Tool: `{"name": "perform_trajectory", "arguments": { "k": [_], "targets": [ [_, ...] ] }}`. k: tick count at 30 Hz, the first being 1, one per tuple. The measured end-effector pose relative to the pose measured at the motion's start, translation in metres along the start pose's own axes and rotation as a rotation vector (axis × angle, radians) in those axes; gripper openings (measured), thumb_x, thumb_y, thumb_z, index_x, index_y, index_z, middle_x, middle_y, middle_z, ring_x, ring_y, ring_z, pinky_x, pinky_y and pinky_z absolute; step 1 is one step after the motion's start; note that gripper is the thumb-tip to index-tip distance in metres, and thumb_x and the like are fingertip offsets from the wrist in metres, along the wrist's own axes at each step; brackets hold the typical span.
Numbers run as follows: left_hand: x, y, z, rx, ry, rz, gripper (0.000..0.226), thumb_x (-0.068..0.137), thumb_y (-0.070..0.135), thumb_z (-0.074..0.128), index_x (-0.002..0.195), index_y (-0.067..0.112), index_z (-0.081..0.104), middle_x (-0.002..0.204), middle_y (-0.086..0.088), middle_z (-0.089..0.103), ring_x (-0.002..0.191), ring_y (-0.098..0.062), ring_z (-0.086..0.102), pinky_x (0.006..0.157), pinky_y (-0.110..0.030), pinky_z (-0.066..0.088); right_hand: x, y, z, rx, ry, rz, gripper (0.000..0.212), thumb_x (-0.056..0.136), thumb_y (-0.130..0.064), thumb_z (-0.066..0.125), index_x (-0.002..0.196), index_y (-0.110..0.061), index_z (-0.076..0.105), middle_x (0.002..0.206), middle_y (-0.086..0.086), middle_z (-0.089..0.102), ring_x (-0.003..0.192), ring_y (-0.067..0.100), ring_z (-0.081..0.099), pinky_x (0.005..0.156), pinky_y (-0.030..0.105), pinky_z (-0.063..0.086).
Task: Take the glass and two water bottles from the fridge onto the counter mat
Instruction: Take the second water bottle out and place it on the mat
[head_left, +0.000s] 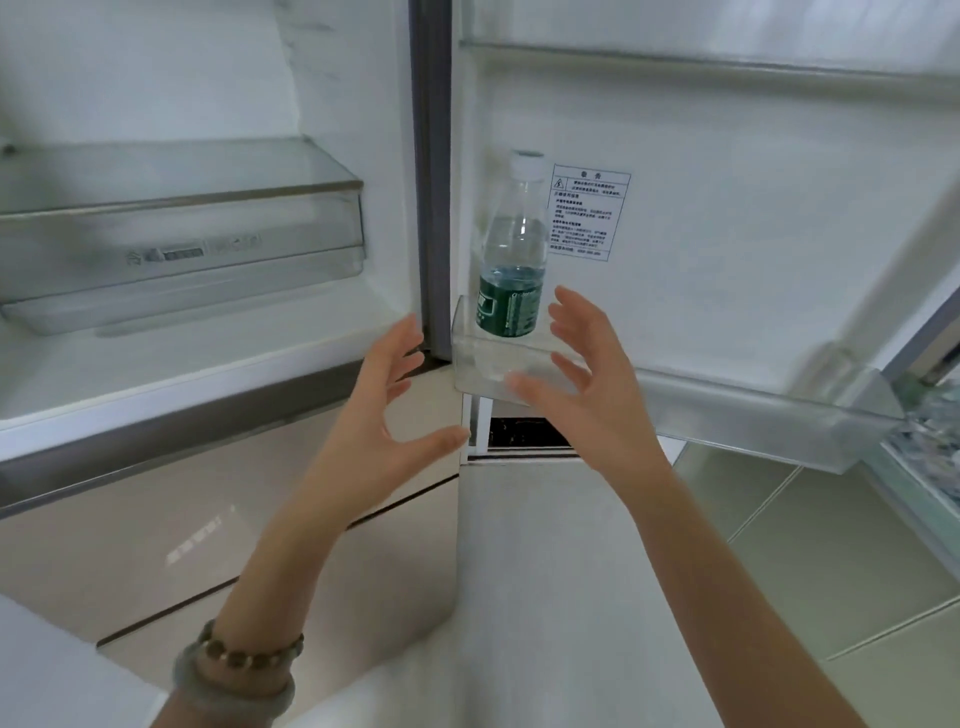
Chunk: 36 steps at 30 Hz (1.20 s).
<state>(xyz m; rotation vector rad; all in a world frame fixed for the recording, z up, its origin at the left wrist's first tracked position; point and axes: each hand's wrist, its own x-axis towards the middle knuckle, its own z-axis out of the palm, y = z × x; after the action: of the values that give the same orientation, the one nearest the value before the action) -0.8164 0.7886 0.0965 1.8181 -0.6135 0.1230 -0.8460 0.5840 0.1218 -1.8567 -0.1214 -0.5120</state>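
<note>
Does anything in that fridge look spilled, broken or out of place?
Nothing stands out. The water bottle stands capped in the door shelf, no spill visible. The left hand and right hand hover open near it.

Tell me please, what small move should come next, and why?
Probably the right hand should reach in and grip the water bottle near its green label: it stands upright in the door bin, untouched, and this open hand is nearer than the left hand.

Water bottle (511, 249): 1. Hands: 2, left hand (384, 410) and right hand (597, 395). Wristbands: 2 (beaded bracelet (249, 657) and smooth bangle (234, 699), both on the left wrist). Door bins: 2, lower door bin (753, 415) and upper door bin (727, 67). Clear drawer (182, 249): 1. Printed label (587, 213): 1.
</note>
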Motion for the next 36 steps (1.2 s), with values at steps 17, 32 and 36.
{"name": "perform_trajectory", "arguments": {
  "k": [17,32,36],
  "targets": [
    [0.117,-0.026,-0.013,0.002,-0.328,0.038,0.099,0.078,0.022,0.079,0.15,0.034,0.012,0.157,0.011,0.023,0.143,0.0,0.021,0.116,-0.024,0.019,0.117,-0.001,0.003,-0.155,0.03,0.17,0.093,0.062,-0.028,0.088,0.14,-0.025,0.037,0.118,-0.011,0.055,0.109,0.009,0.056,0.099,0.04,0.048],
    [0.115,-0.032,-0.009,-0.016,-0.526,0.055,0.093,0.062,0.055,0.076,0.122,0.076,0.007,0.122,0.065,0.016,0.12,0.036,0.017,0.092,0.008,0.024,0.118,0.004,0.012,-0.309,0.127,0.169,0.075,0.056,-0.03,0.089,0.12,-0.022,0.051,0.098,-0.014,0.063,0.09,0.006,0.063,0.079,0.026,0.053],
    [0.115,-0.031,-0.012,-0.033,-0.53,0.052,0.106,0.06,0.058,0.076,0.14,0.059,0.005,0.138,0.049,0.015,0.131,0.023,0.018,0.108,-0.011,0.024,0.114,0.001,0.012,-0.364,0.133,0.147,0.083,0.054,-0.033,0.09,0.125,-0.018,0.05,0.1,-0.009,0.064,0.088,0.007,0.063,0.076,0.021,0.051]
  ]
}}
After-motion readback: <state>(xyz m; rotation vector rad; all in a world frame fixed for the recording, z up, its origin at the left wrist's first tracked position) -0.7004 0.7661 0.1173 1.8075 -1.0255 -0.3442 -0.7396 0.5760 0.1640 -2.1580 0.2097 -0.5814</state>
